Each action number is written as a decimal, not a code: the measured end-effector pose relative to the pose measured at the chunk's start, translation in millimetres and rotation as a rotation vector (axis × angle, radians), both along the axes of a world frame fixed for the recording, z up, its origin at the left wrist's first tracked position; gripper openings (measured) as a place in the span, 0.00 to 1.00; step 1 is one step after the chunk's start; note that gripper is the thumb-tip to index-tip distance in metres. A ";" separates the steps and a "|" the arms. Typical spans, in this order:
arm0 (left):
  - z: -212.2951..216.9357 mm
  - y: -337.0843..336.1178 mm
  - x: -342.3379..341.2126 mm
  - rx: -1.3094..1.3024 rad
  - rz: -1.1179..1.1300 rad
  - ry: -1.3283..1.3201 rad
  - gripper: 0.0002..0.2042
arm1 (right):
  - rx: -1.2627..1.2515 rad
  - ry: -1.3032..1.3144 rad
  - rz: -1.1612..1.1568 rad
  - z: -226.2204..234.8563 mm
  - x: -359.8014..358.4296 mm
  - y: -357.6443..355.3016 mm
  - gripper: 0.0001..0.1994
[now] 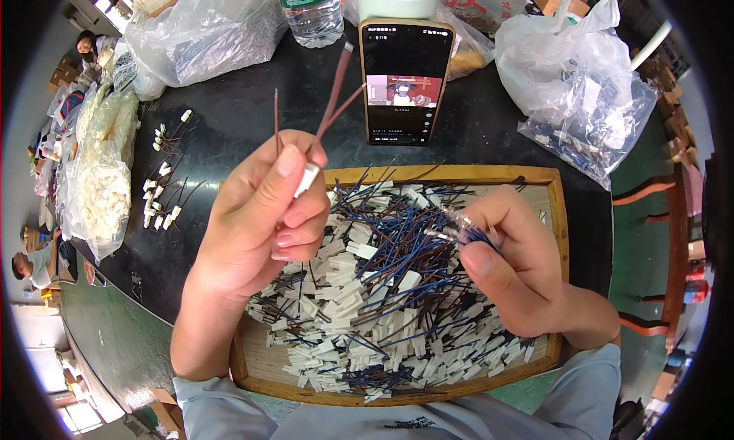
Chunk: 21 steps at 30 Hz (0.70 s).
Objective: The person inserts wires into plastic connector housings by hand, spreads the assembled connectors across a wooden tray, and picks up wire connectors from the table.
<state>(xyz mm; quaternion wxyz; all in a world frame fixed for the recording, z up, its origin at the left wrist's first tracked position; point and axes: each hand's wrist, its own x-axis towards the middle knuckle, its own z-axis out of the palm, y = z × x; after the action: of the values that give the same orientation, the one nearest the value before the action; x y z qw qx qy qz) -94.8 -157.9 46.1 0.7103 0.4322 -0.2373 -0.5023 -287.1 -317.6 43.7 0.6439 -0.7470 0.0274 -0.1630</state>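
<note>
My left hand (256, 214) is raised over the left part of the tray, its thumb and fingers pinching a white plastic connector (306, 180). Brown wires (335, 96) stick up from the same grip; one ends in a small pale tip. Over the tray's right side, my right hand (524, 264) grips a bunch of blue wires (483, 238) with bare metal terminals pointing left. The hands are apart. Beneath them, a wood-rimmed tray (489, 172) holds a heap of white connectors (336, 287) with blue and brown wires.
A phone (401, 123) stands upright behind the tray, near a water bottle (313, 19) and a pale green cup (397, 0). Plastic bags (206, 35) lie at the back left; another bag (573, 88) lies right. Loose wired connectors (158, 203) lie left. Other people (34, 264) are far left.
</note>
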 end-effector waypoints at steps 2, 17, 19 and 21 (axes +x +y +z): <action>0.3 3.2 -4.5 0.031 -0.004 0.038 0.13 | -0.073 0.009 0.016 4.4 -1.0 -4.1 0.06; 17.2 10.0 -32.0 -0.019 -0.231 -0.214 0.13 | -0.273 -0.163 -0.128 7.1 1.3 2.7 0.06; 15.0 11.7 -30.6 -0.027 -0.227 -0.236 0.13 | -0.292 -0.187 -0.120 6.8 2.8 1.1 0.06; 19.0 6.9 -38.6 0.001 -0.156 -0.340 0.13 | -0.310 -0.112 -0.053 10.8 1.1 -2.6 0.08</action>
<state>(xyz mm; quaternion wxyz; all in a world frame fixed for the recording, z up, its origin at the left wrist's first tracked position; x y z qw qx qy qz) -133.5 -151.0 65.0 0.6185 0.4915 -0.3867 -0.4758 -286.1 -320.2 54.4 0.5169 -0.8262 -0.0141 -0.2235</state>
